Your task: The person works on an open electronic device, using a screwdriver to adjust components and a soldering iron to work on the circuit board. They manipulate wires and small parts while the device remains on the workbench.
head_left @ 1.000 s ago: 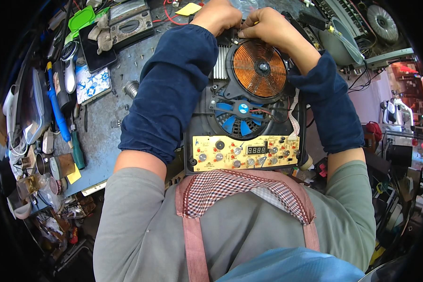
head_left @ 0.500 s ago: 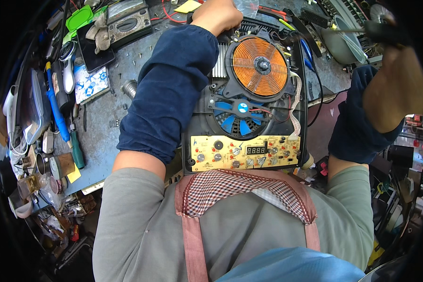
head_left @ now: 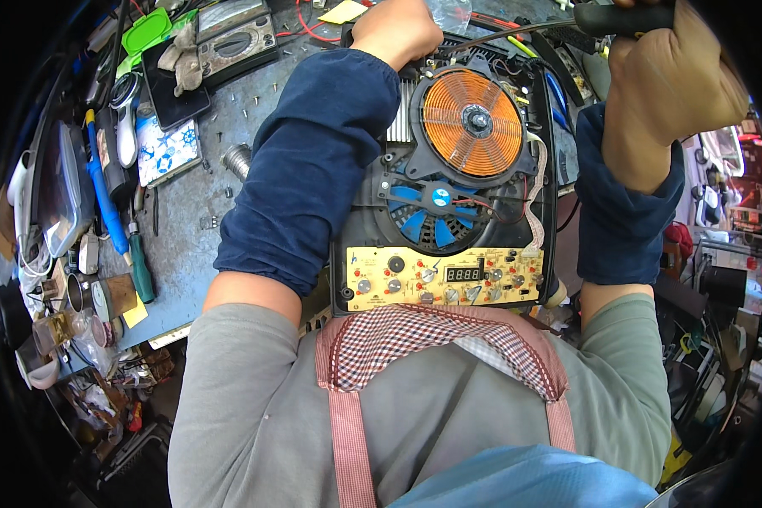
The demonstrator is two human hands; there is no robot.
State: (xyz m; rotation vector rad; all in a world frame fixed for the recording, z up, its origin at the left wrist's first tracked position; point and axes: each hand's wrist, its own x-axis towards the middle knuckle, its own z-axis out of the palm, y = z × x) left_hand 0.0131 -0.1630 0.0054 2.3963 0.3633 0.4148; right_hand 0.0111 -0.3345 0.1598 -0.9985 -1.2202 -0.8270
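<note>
An opened induction cooker (head_left: 345, 267) lies in front of me. It shows an orange copper coil (head_left: 453, 127), a blue-bladed fan (head_left: 413, 224) and a yellow control board (head_left: 381, 292) along its near edge. My left hand (head_left: 395, 32) is closed at the cooker's far left corner, its fingertips hidden from view. In my right hand (head_left: 669, 80), raised at the upper right, is a screwdriver (head_left: 622, 19) with a black handle. Its long shaft reaches left across the cooker's far side, and the tip ends near my left hand.
Left of the cooker, loose screws and a metal spring-like part (head_left: 237, 159) lie on the bench (head_left: 186, 254). Further left are a multimeter (head_left: 237, 38), a black phone-like slab (head_left: 173, 89), a blue pen-shaped tool (head_left: 102, 186) and a green-handled screwdriver (head_left: 141, 267). Blue-handled pliers (head_left: 557, 97) lie to the right.
My right hand has swung up and left from the right side, bringing the screwdriver's shaft over the cooker's far edge. My left hand has barely moved.
</note>
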